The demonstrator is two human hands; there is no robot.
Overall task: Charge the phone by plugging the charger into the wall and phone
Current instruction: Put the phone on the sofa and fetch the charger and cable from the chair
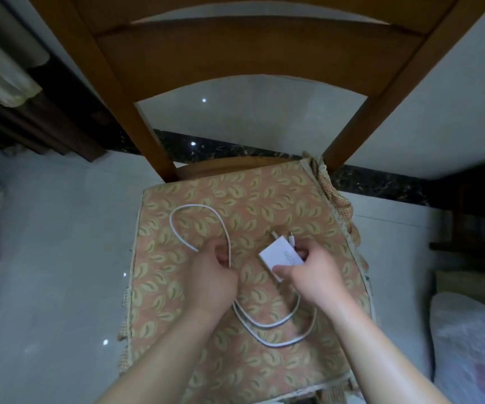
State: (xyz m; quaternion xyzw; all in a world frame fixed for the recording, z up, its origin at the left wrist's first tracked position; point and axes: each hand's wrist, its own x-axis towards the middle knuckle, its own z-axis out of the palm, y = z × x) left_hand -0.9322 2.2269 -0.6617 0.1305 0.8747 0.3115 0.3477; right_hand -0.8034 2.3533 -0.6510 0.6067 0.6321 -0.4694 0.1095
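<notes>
A white charger block (279, 256) with metal prongs pointing away from me lies on a patterned chair cushion (264, 199). My right hand (308, 272) pinches the block between thumb and fingers. The white cable (194, 217) loops to the left on the cushion and curls in two arcs near me. My left hand (210, 275) is closed around the cable where the left loop comes back. A small cable plug end (291, 237) lies just beyond the block. No phone is in view.
The cushion sits on a wooden chair (113, 91) whose back rises in front of me. Behind it is a pale wall with a dark marble skirting (381, 179). Pale tiled floor lies left; dark furniture (474, 217) and a white plastic bag (474, 345) stand right.
</notes>
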